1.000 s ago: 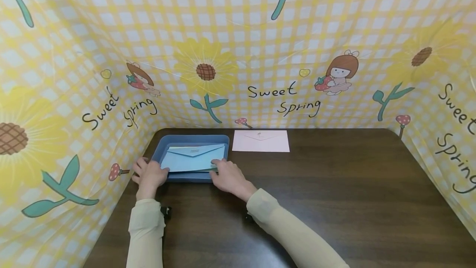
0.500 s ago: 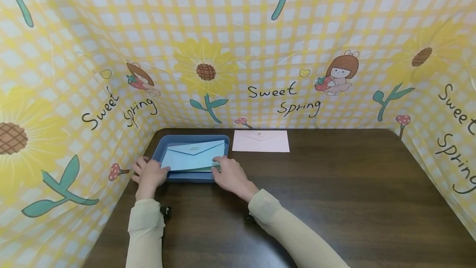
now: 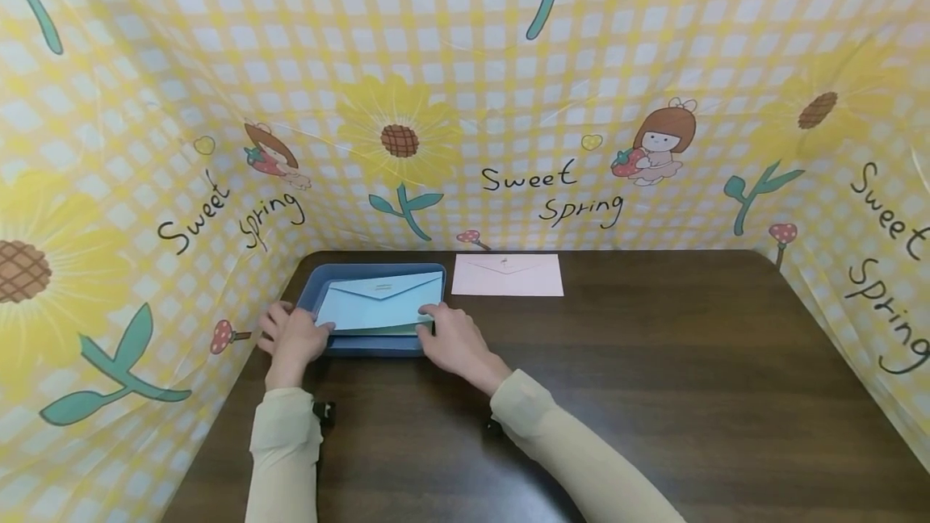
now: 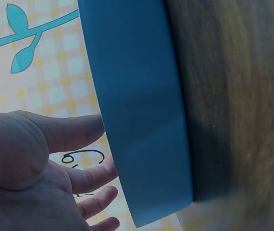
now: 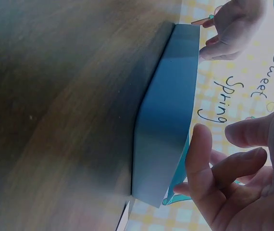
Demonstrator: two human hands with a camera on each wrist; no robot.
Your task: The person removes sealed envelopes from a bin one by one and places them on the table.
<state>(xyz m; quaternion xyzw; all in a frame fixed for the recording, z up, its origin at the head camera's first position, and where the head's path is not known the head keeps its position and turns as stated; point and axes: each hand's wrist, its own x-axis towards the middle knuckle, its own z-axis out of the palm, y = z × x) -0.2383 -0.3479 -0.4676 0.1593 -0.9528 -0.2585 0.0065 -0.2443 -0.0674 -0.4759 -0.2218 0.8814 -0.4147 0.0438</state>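
A light-blue envelope lies tilted over a blue tray, its right end raised. Beneath its front edge shows a strip of green paper. At the tray's front left corner, my left hand holds the envelope's near left corner, thumb on top; the fingertips under it are hidden. My right hand pinches the near right edge of the envelope. In the right wrist view a teal sliver of envelope shows above the tray wall, beside the right fingers. The left wrist view has the left thumb reaching over the rim.
A pale pink envelope lies flat on the dark wooden table, right of the tray. Yellow checked cloth with flower prints walls in the back and both sides. The tray stands close to the left cloth wall.
The blue envelope's right end has risen and moved slightly away, baring more green paper below it. My right hand has shifted a little to the right; the left hand has barely moved.
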